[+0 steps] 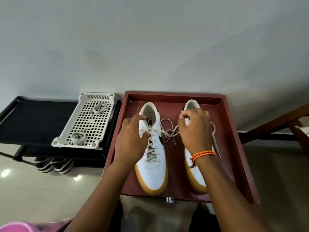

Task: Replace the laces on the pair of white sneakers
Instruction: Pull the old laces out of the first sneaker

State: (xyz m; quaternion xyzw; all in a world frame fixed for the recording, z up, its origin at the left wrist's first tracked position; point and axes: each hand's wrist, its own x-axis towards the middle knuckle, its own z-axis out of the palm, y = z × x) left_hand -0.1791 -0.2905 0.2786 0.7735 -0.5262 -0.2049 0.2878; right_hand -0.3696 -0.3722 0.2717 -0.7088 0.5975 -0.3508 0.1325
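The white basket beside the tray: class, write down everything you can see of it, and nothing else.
The basket is a shallow, rectangular white crate that looks like plastic, with a square-grid floor, slotted far wall and a round socket at each corner. It sits upright on a black shelf, left of the red tray. Two loose bundles of pale laces lie in it, one toward the far end and one at the near end. Neither hand touches it.

Bare forearms; orange braided wristband [203, 154] on right wrist.
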